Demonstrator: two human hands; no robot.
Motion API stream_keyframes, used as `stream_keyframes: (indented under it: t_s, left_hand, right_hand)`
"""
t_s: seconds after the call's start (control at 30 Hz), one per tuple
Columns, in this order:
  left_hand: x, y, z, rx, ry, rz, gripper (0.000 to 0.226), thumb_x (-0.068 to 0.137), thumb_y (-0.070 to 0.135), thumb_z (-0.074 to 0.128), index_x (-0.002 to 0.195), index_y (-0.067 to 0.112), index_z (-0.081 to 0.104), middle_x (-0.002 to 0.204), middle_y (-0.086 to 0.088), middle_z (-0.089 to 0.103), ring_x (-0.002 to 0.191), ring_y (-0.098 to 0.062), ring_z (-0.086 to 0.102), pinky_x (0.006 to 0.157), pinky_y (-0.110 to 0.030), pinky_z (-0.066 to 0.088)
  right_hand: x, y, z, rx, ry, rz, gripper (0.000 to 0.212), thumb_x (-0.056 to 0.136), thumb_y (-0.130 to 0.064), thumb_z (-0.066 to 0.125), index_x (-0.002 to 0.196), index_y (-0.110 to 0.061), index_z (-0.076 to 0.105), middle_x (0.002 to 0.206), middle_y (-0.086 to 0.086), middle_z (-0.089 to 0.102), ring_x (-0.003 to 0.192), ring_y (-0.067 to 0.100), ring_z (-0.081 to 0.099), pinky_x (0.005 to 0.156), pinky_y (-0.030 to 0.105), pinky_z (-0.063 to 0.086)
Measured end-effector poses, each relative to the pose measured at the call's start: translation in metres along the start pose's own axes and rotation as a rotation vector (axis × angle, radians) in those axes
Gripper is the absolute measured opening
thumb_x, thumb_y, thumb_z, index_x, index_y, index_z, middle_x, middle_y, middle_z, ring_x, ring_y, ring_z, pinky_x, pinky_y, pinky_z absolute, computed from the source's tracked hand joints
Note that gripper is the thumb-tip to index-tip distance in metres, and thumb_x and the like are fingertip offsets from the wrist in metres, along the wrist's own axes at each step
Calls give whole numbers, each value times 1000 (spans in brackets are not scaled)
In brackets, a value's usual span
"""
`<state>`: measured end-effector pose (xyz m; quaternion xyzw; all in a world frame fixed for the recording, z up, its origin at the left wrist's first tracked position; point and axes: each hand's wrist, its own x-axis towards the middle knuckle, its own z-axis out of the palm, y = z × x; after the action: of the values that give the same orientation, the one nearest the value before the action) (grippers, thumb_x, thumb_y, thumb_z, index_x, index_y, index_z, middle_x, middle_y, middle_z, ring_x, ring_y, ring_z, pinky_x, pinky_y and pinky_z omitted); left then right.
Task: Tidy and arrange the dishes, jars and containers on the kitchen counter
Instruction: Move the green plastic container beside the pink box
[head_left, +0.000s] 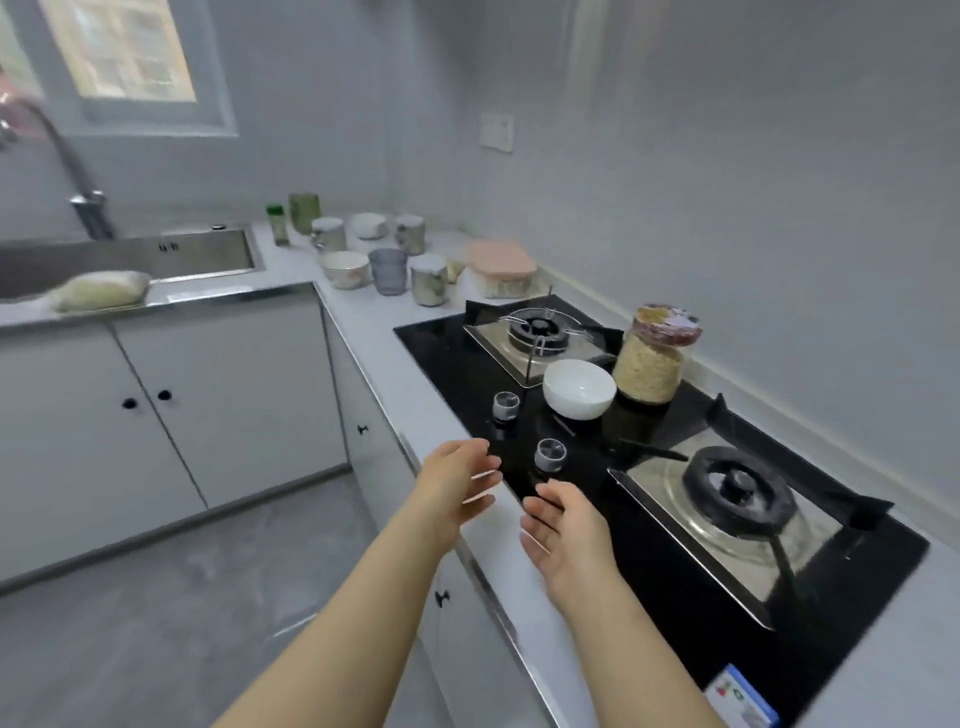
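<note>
Head view shows our left hand (457, 480) and right hand (563, 530) held out side by side over the front edge of the gas hob (649, 545), palms turned toward each other, fingers loosely spread, neither one holding anything. We judge that they are shaped this way to take something round between them. Just beyond the fingertips stand the two control knobs (550, 454), and past those a white bowl (579, 388) sits on the black glass between the burners, with a lidded glass jar of grain (649, 364) just beside it on the right. Both look out of place on a cooking surface, so we take them as the likely next pick. Well apart, in the far corner of the counter (395, 332), the other bowls, cups and jars (387, 260) and a pink-lidded container (501, 267) are grouped near the sink (156, 254), probably to keep the hob free
</note>
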<state>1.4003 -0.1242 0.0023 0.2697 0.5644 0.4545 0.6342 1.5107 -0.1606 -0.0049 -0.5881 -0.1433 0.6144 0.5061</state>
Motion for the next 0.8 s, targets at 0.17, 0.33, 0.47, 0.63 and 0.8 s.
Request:
stream_keyframes:
  t_s: [0.17,0.33,0.47,0.63,0.8]
  left_hand:
    - [49,55,-85,-70,103,55,13,95,21,50,103,15,58,90,-4,65,82,-17,62,67,-27,50]
    - [86,112,-194,-150,233,128,10,96,16,48,88,17,54,78,-1,59,69,-13,57,63,-26,43]
    - [101,138,-280,-198,386,156,11,96,18,47,88,18,54,80,0,60,72,-13,58,63,-26,44]
    - [113,155,-364,-269,553,157,14,97,19,46,87,18,56,84,-2,61,74,-15,59,63,-26,45]
    - [142,184,-440,-330,729,182,14,97,18,46,88,18,57,84,-2,62,75,-15,59,63,-27,46]
  right_hand:
    - [26,2,116,-77,-102,-17,11,92,-17,51,87,-10,59,81,6,60,70,19,55,65,28,44]
    - [43,23,252,-136,-261,14,10,91,-14,49,83,-12,55,72,5,56,60,17,49,59,26,40]
    - [45,54,343,-174,-403,99,15,93,-12,47,79,-12,52,66,5,53,54,15,46,55,25,38]
    - [60,94,422,-295,-493,187,16,92,-13,48,76,-12,53,67,5,55,55,17,47,56,26,38]
    - [81,118,516,-387,-612,257,15,92,-13,48,78,-12,53,68,5,55,57,18,48,57,27,39]
